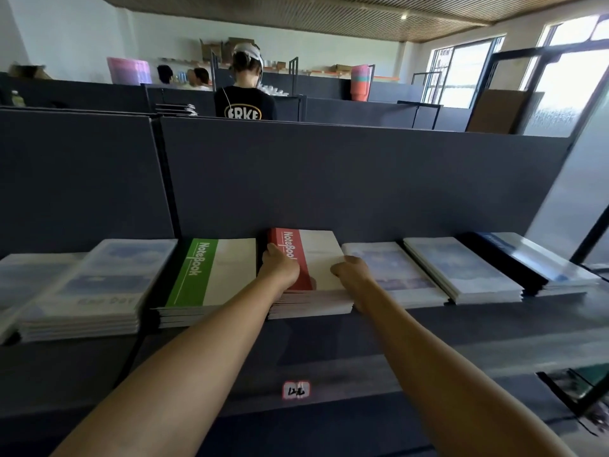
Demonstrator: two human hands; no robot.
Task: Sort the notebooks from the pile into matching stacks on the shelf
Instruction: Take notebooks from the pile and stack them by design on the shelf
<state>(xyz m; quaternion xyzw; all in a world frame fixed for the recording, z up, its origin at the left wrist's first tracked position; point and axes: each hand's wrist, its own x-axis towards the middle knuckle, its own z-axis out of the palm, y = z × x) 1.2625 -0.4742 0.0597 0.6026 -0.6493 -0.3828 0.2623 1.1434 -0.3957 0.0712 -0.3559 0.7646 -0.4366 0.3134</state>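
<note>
A stack of red-and-white notebooks [321, 258] lies on the dark shelf [362, 341] against the back panel. My left hand [280, 270] grips the stack's left edge, thumb on the red stripe. My right hand [351, 273] grips its right edge, thumb on the white cover. To the left lies a green-and-white stack [211, 275], then pale blue stacks [99, 285]. To the right lie two pale blue stacks [395, 272] [461, 268] and a dark-spined stack [534, 258].
A dark partition panel [329, 176] rises right behind the stacks. A small label [296, 389] sits on the shelf's front edge. A black metal frame [580, 387] stands at the lower right. A person in a black shirt [245, 103] stands beyond the partition.
</note>
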